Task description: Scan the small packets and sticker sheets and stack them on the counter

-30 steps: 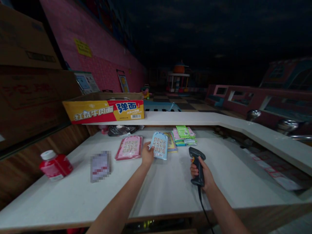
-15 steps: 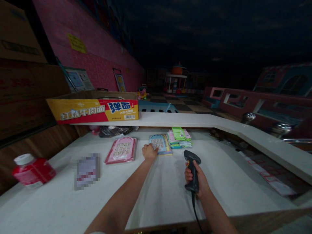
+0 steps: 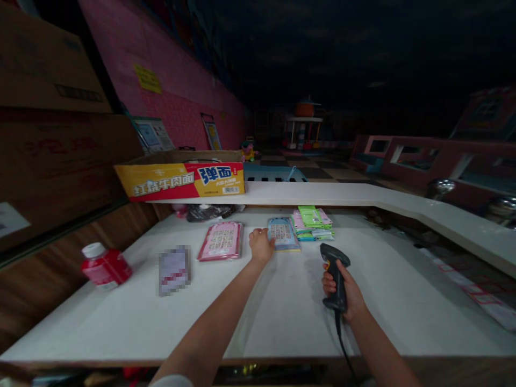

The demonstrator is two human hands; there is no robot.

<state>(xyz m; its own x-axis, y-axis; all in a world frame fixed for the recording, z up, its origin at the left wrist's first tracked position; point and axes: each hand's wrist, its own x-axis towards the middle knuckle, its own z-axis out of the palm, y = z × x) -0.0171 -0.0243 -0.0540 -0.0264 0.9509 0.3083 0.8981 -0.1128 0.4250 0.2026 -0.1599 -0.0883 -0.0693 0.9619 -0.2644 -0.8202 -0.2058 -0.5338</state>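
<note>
Left arm reaches forward and slightly inward over the white counter (image 3: 282, 317), forearm slanting up from the near edge, wrist low. Left hand (image 3: 262, 246) palm down, back of the hand uppermost, fingers part-curled, thumb side toward the blue card pack (image 3: 281, 230). Hand sits at that pack's left edge; whether the fingers pinch it or only rest against it, cannot tell. Blue pack lies flat just right of the hand, on a yellow-edged pack (image 3: 295, 250). Beyond these, farther right, a pile of green and pink packets (image 3: 313, 224). Left of the same hand, slightly apart, a stack of pink packs (image 3: 220, 241); farther left, a pixelated item (image 3: 174, 270), then a red bottle (image 3: 107, 269) with white cap. Right forearm angles inward from the lower right. Right hand (image 3: 351, 294) is closed round the handle of a dark barcode scanner (image 3: 337, 282), fingers wrapped on its left side; scanner upright, head above the fist, cable (image 3: 342, 341) hanging below the hand.
</note>
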